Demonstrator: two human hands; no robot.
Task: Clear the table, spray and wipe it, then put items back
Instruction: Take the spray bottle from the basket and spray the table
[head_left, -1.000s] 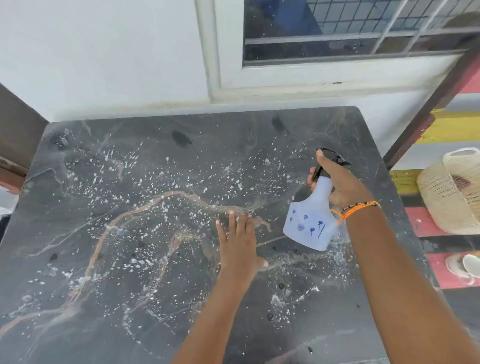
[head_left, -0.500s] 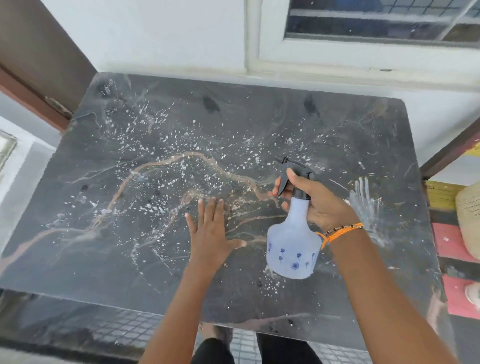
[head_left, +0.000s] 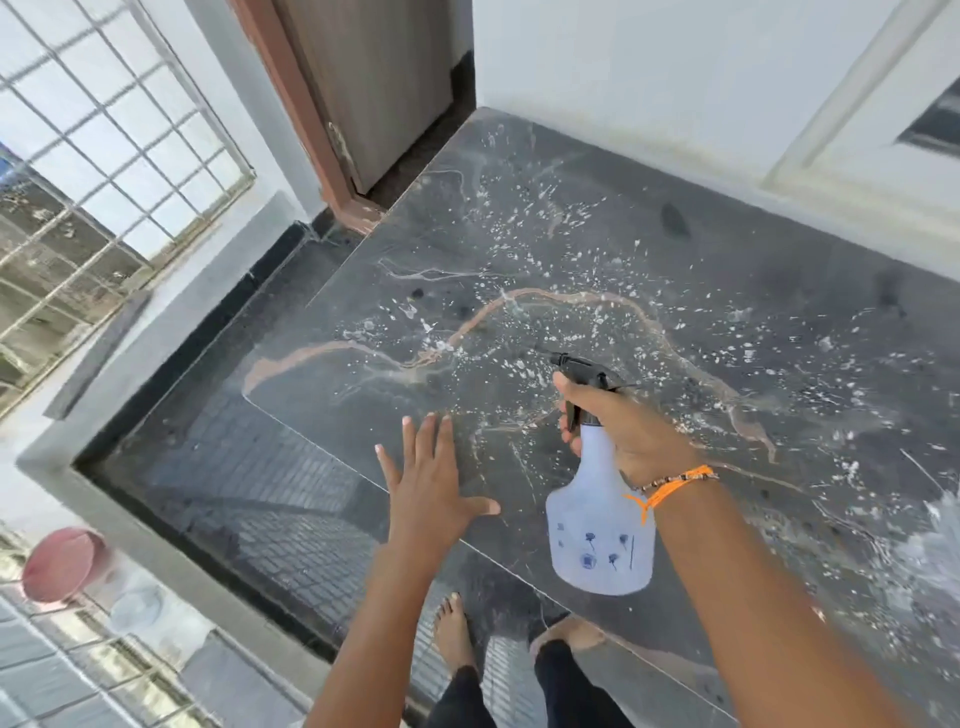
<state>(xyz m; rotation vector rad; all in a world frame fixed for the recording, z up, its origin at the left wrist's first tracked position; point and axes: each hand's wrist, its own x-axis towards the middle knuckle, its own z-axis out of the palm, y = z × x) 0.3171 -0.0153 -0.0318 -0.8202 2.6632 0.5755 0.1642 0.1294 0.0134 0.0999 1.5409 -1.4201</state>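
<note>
A dark marble table (head_left: 701, 291) with pinkish veins fills the right and middle of the head view, speckled with white spray droplets. My right hand (head_left: 623, 431) grips the neck of a pale blue spray bottle (head_left: 602, 530) with a black trigger head, its nozzle aimed toward the table's left part. An orange thread band circles that wrist. My left hand (head_left: 434, 493) lies flat with fingers spread on the table near its front edge, just left of the bottle.
A brown door frame (head_left: 306, 109) stands behind the table's left corner. A window with a metal grille (head_left: 104, 156) is at far left. A low grey ledge (head_left: 156, 545) borders the dark tiled floor. My bare feet (head_left: 457, 634) show below the table edge.
The view has swung left, bringing the door and window grille into sight. My right hand with the bottle and my flat left hand have shifted toward the table's left front part.
</note>
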